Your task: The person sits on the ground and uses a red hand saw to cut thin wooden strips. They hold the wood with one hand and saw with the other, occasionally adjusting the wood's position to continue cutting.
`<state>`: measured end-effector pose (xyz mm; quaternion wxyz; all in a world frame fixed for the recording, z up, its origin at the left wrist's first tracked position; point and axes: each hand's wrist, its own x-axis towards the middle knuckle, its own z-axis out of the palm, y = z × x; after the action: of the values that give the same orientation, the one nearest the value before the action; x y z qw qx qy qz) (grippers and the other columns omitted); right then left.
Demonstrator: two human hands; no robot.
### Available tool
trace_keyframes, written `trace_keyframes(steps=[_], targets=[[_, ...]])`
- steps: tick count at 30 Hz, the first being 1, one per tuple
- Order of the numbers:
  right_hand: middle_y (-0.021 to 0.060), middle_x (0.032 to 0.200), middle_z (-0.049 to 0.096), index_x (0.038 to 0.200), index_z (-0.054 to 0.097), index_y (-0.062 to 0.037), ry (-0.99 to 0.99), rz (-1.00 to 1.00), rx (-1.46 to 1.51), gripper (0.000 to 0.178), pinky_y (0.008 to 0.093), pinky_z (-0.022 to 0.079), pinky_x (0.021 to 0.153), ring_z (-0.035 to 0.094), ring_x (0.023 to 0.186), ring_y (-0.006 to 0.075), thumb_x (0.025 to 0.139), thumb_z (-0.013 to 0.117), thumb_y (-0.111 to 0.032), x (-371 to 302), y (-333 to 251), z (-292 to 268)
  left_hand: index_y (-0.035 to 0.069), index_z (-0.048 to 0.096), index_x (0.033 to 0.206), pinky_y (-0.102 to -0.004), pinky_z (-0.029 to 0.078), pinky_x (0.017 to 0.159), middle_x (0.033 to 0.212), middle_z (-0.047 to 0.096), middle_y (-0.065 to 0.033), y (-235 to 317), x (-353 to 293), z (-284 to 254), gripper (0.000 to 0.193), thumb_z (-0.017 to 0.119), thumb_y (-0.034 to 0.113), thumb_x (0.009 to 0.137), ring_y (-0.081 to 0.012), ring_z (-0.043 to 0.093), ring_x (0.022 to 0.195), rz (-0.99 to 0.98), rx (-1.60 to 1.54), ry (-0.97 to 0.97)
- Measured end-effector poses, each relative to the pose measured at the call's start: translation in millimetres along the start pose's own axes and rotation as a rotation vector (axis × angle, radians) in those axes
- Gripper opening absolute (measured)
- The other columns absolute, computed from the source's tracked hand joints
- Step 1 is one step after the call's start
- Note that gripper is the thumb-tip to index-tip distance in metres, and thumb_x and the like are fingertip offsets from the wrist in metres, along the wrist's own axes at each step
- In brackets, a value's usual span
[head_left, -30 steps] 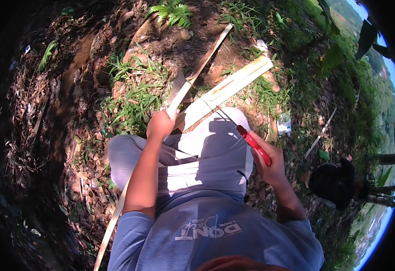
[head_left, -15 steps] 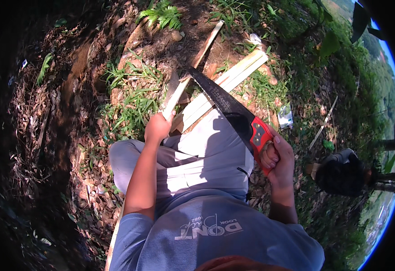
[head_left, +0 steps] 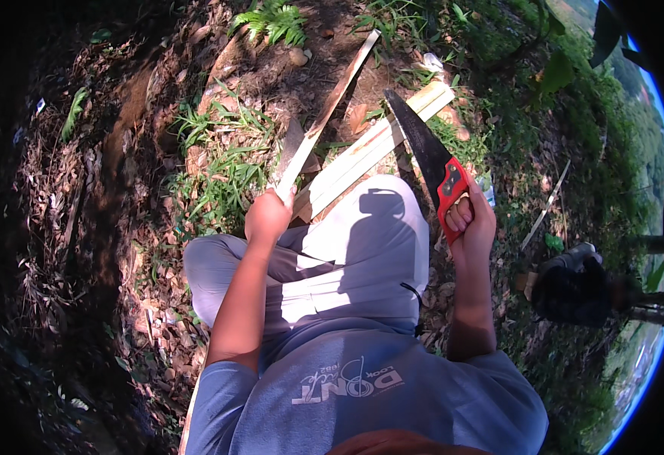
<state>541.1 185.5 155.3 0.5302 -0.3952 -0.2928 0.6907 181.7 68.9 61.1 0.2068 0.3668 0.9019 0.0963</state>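
Observation:
Closed around the near end of a thin wooden strip (head_left: 330,110), my left hand (head_left: 267,218) rests beside my bent left knee. The strip slants away to the upper right, bark-brown along part of its face. My right hand (head_left: 474,215) grips the red handle of a handsaw (head_left: 421,144). Its dark blade points up and to the left, with the tip over the far part of some pale split wood pieces (head_left: 358,158). The blade is apart from the held strip. Those pieces lie side by side on the ground in front of my legs.
Grass (head_left: 233,171) and dry leaves cover the ground around the wood. A fern (head_left: 271,23) grows at the far side. To the right lie a thin stick (head_left: 546,205) and a dark bulky shape (head_left: 574,292) I cannot make out. Greenery slopes off beyond.
My right hand has drawn the saw away from the strip, up and to the right, and its blade now stands steeper. The left hand and strip have barely moved.

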Motion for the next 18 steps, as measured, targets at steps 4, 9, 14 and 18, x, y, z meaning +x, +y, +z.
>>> trace_keyframes(steps=[4,9,14,18], targets=[[-0.008,0.066,0.034,0.157,0.051,0.0045,-0.039,-0.006,0.062,0.046,0.0232,0.031,0.049,0.033,0.053,0.0045,0.116,0.053,-0.017,29.8,3.3,8.4,-0.002,0.077,0.111,-0.0556,0.063,0.089,0.1,0.078,-0.0299,-0.4,1.2,3.4,0.068,0.057,0.063,0.106,-0.0473,0.078,0.098,0.016,0.005,0.03],[-0.0076,0.065,0.039,0.149,0.055,0.0034,-0.263,-0.065,0.204,0.041,0.023,0.033,0.048,0.036,0.051,0.0048,0.112,0.057,-0.014,108.8,11.0,9.6,-0.001,0.076,0.107,-0.0551,0.065,0.083,0.094,0.079,-0.0286,0.2,-0.1,8.0,0.065,0.057,0.061,0.107,-0.0462,0.079,0.091,0.035,0.096,0.073],[-0.0067,0.061,0.04,0.103,0.064,-0.0085,-0.234,-0.081,0.242,0.017,0.0265,0.029,0.044,0.035,0.046,0.0067,0.114,0.059,-0.021,207.9,33.3,54.1,0.001,0.072,0.098,-0.0532,0.066,0.076,0.086,0.078,-0.0256,-1.8,0.0,17.1,0.06,0.059,0.059,0.107,-0.0438,0.08,0.083,0.073,0.146,0.139],[-0.0061,0.06,0.039,0.094,0.058,-0.0117,-0.175,-0.105,0.257,0.025,0.0286,0.026,0.043,0.032,0.044,0.0082,0.116,0.057,-0.024,267.4,57.5,87.1,0.001,0.072,0.096,-0.0532,0.066,0.072,0.081,0.077,-0.0251,-1.3,1.5,17.6,0.06,0.059,0.058,0.107,-0.0434,0.08,0.078,0.078,0.161,0.147]])
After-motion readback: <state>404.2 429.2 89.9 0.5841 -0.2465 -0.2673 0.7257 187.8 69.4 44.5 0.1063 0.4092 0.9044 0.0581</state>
